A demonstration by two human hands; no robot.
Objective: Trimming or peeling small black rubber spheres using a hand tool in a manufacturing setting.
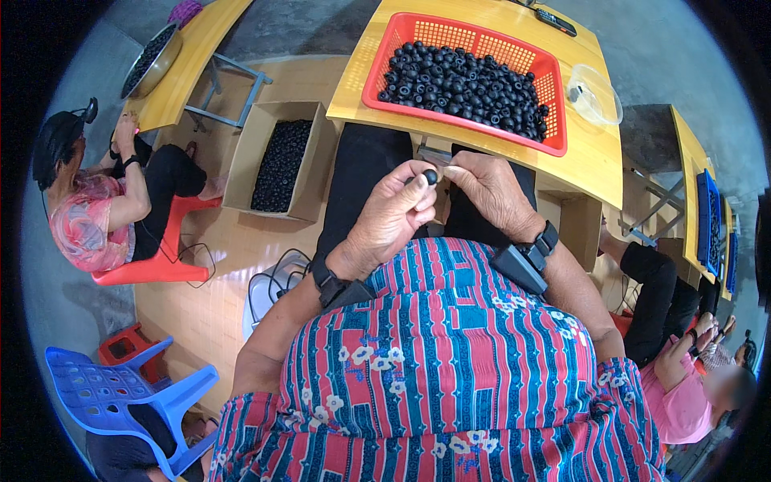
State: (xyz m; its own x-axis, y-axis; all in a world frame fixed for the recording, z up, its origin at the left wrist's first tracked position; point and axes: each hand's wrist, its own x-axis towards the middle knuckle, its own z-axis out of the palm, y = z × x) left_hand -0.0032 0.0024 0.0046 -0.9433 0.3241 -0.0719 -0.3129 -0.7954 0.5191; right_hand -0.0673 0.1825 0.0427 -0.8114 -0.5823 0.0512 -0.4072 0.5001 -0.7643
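My left hand [392,202] is closed, pinching a small round black piece [431,176] between thumb and curled fingers, above my lap. Close by on its right, my right hand [491,191] is closed too, its thumb and forefinger pressed together near the piece. Whatever those right fingertips hold is hidden or too small to name. Beyond both hands, a red plastic basket [560,120] stands on the wooden table [353,88]. In it lies a heap of similar black pieces [462,84], some showing round holes.
A clear plastic tub [604,103] sits right of the basket. On the floor at left stands a cardboard box [315,173] full of small black pieces. A blue chair [96,381] is at lower left. Other people sit at left [92,217] and right [679,394].
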